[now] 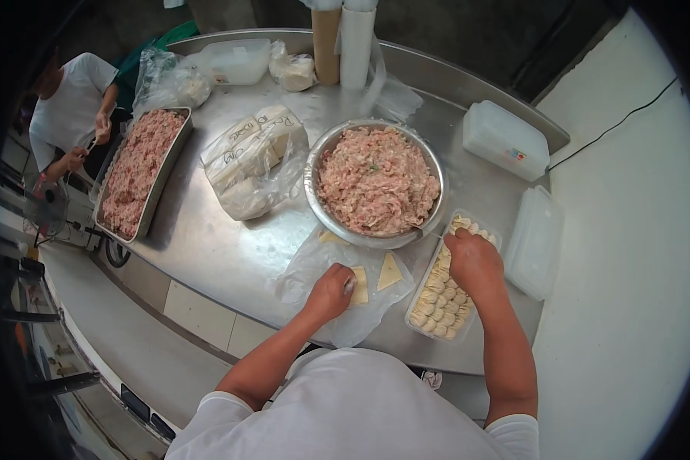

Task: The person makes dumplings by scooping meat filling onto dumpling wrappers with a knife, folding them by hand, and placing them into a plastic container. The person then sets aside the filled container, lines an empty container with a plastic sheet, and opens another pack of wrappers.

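My left hand (331, 293) is closed above a plastic sheet (356, 326), beside a square dough wrapper (359, 287). A small pale bit shows at its fingers, too little to name. Another wrapper (389, 271) lies to the right on the same sheet. Over the far part of a clear plastic container (416, 322), my right hand (475, 262) has its fingers drawn together and pointing down; what they hold, if anything, is hidden. Rows of pleated dumplings (439, 297) fill the container. Just beyond the sheet stands a metal bowl (312, 192) heaped with ground meat filling (379, 180).
A metal tray (161, 192) of meat filling stands at left, near a co-worker (73, 107). Bagged wrapper packs (245, 153) lie mid-table. A closed container (506, 138) and a clear lid (533, 241) lie by the right wall. Rolls (356, 46) stand behind.
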